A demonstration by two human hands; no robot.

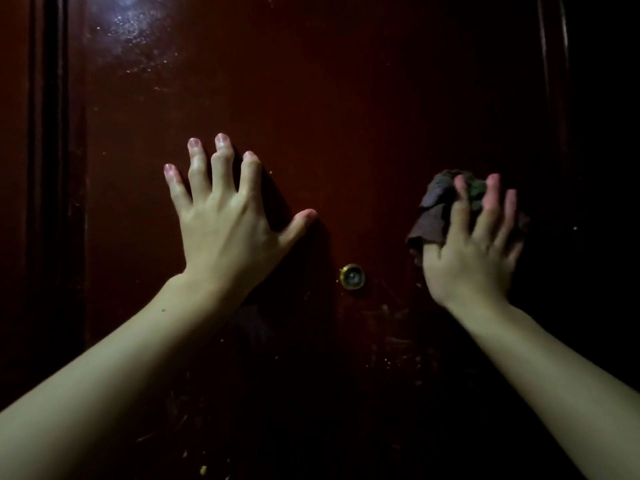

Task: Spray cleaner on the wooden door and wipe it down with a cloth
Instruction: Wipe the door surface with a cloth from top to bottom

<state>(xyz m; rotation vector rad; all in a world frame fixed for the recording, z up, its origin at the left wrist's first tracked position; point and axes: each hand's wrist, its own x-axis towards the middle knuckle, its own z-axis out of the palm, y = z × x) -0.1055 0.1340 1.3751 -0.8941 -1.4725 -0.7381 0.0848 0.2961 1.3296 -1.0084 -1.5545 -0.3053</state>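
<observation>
A dark red-brown wooden door (346, 98) fills the dim view. My left hand (225, 220) rests on it left of centre, fingers spread, fingertips touching the surface, holding nothing. My right hand (474, 247) presses a crumpled dark cloth (433, 216) against the door's right part, fingers spread over the cloth. Wet droplets glisten on the door at the upper left (135, 39). No spray bottle is in view.
A brass peephole (352, 276) sits in the door between and below my hands. The door frame's moulding (48, 168) runs down the left side, and a raised edge (554, 98) runs down the right. Faint smears mark the lower door.
</observation>
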